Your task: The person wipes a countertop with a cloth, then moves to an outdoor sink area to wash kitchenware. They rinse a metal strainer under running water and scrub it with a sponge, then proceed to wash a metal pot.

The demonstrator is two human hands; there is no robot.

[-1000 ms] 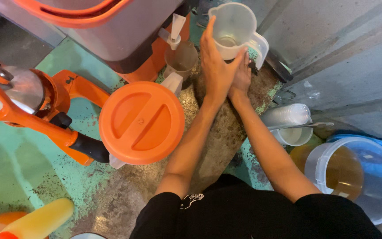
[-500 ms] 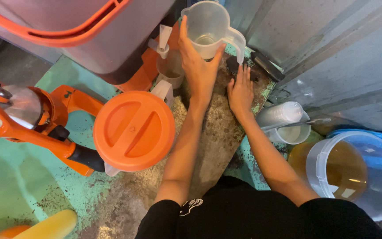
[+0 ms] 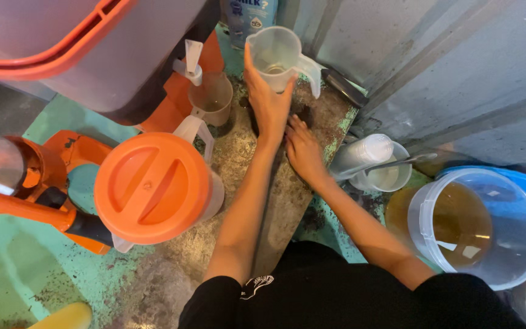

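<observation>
My left hand (image 3: 268,102) reaches forward and grips the side of a clear plastic jug (image 3: 277,53) with a handle and spout, which stands on the worn counter (image 3: 275,201). A little liquid shows at the jug's bottom. My right hand (image 3: 302,149) lies flat on the counter just below and to the right of the left hand, fingers spread, holding nothing. A small clear cup (image 3: 211,97) stands to the left of the jug under a white tap (image 3: 192,61).
A pitcher with an orange lid (image 3: 152,186) stands at my left. A big dispenser (image 3: 80,55) and an orange press (image 3: 13,183) fill the left side. At right are stacked cups (image 3: 360,155) and a bucket of brown liquid (image 3: 476,225).
My right hand has dropped away from the jug and come to rest on the counter. My left hand stays against the jug's side.
</observation>
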